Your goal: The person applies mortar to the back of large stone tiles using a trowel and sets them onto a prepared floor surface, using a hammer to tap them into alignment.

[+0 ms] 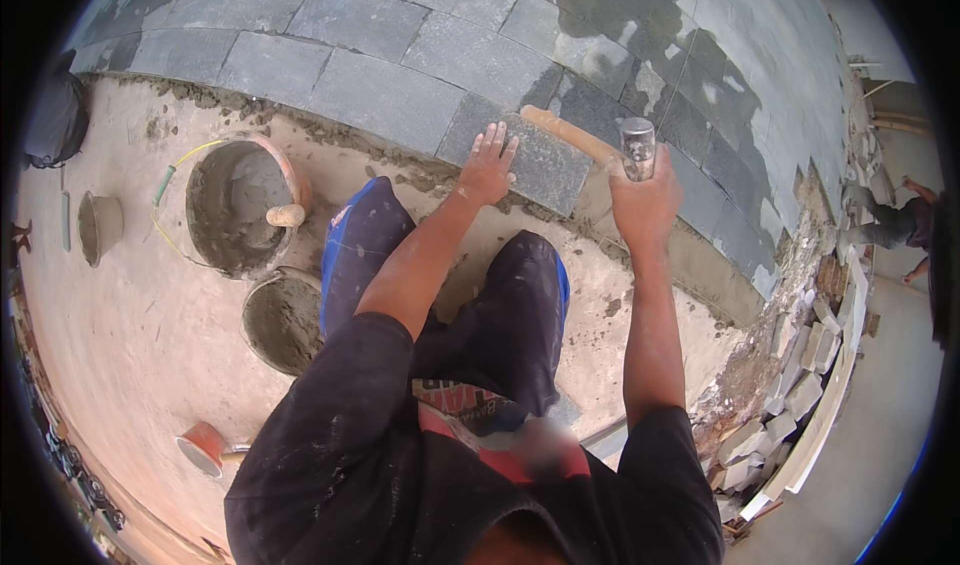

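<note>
1. left hand [487, 168] is flat and open, fingers spread, pressing on the near end of a dark grey paving slab [540, 160]; that slab sits at the near edge of the laid stone paving [400, 65], right where it meets the sandy bed
2. right hand [645, 197] is closed tight around a hammer [600, 145]; wooden handle points up-left over the slab, metal head sits just above the knuckles; can't tell if the head touches the stone
3. the person is crouched, dark trousers and knees just below the slab, both forearms coming up from the lower edge
4. off to the left on the sand: a big bucket [240, 205] with grey mortar and a wooden handle sticking out; a smaller mortar-caked bucket [283, 320] just below it, near the left knee
5. further left a small grey pot [98, 227]; lower down an orange cup-shaped thing [203, 447]
6. right side has a pile of broken stone offcuts [800, 385]; another person's legs [885, 220] show at the far right edge, well apart
</note>
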Action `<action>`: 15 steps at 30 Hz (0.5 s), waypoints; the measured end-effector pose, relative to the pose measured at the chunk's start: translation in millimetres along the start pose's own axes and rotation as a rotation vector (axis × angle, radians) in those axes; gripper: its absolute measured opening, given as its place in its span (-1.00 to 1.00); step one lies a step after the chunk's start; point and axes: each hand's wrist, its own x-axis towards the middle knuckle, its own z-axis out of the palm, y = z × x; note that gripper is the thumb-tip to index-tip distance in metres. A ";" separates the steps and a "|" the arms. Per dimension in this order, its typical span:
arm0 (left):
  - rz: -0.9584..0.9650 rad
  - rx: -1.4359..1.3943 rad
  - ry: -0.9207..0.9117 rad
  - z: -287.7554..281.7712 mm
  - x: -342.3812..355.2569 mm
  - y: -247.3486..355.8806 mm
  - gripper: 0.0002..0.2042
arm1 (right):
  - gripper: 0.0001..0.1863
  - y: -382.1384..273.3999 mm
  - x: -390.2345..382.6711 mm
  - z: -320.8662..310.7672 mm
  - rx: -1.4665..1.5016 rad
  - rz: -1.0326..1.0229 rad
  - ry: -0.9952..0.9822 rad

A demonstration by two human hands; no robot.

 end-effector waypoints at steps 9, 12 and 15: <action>0.005 0.016 -0.015 -0.1 2.4 4.7 -0.20 | -0.63 71.0 -42.1 -12.8 -0.059 0.002 -0.063; -0.012 0.023 -0.039 -1.4 -0.5 1.1 -0.20 | -0.61 66.6 -55.6 -24.8 -0.054 0.148 -0.059; -0.003 0.022 -0.044 -2.3 0.9 1.1 -0.21 | -0.63 66.0 -66.5 -16.1 0.022 0.136 -0.056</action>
